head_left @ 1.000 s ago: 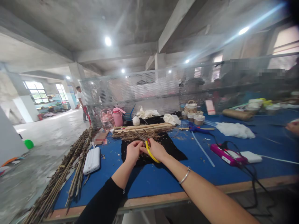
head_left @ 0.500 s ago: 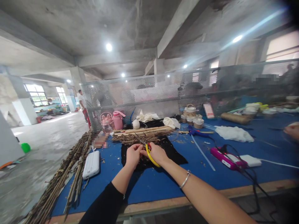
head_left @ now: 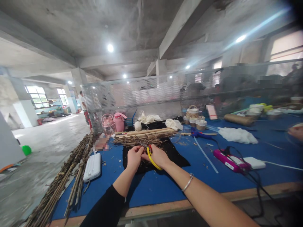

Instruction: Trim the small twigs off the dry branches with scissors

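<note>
My right hand (head_left: 159,156) is closed on yellow-handled pliers or cutters (head_left: 151,159), whose metal tips point up and left. Just left of it, my left hand (head_left: 134,157) is pinched, its fingertips close to the right hand's; whatever sits between them is too small to make out. Both hands are over a black cloth (head_left: 178,156) on the blue table. Beyond the fingers lies a pile of thin brown twigs (head_left: 123,139), with pale sticks (head_left: 132,133) behind it.
A white power bank (head_left: 92,167) and long twig bundles (head_left: 59,176) lie left. Pink bottles (head_left: 119,122) stand behind. To the right are a blue glue gun (head_left: 201,134), a magenta device (head_left: 230,160) with black cables and white wadding (head_left: 237,135). Another person's hand (head_left: 296,131) shows far right.
Both hands have stayed nearly in place, with slight shifts of the fingers and the tool.
</note>
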`<state>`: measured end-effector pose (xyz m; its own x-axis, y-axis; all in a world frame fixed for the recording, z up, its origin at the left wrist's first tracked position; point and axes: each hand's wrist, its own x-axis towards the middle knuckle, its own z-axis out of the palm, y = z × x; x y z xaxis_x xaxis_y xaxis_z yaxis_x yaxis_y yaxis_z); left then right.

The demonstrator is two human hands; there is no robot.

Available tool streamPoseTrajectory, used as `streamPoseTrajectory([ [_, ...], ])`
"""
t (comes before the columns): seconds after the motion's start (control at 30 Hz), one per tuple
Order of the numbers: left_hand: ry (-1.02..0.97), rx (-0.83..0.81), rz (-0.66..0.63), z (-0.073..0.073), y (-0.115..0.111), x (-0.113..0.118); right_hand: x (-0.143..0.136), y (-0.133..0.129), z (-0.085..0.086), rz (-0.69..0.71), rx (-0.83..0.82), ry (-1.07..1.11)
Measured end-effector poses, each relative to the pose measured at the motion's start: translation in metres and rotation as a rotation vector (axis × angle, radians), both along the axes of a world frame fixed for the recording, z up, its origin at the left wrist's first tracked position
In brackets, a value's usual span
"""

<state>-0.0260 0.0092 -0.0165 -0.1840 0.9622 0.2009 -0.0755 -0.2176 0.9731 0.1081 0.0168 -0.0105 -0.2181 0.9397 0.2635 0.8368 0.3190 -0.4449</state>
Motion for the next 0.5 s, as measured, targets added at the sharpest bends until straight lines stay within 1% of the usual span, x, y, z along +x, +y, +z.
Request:
streamPoseTrajectory([
  [0.13, 0.019, -0.013, 0.004, -0.0015, 0.0013, -0.0014, 0.0004, -0.0015, 0.0017, -0.022, 0.000, -0.023],
  [0.4, 0.032, -0.005, 0.032, 0.0045, -0.0022, -0.0017, 0.0014, -0.0009, 0.0039, -0.052, 0.008, -0.053],
  [0.5, 0.011, -0.027, 0.034, 0.0052, -0.0025, -0.0003, 0.0010, -0.0008, 0.0047, -0.057, -0.004, -0.039],
])
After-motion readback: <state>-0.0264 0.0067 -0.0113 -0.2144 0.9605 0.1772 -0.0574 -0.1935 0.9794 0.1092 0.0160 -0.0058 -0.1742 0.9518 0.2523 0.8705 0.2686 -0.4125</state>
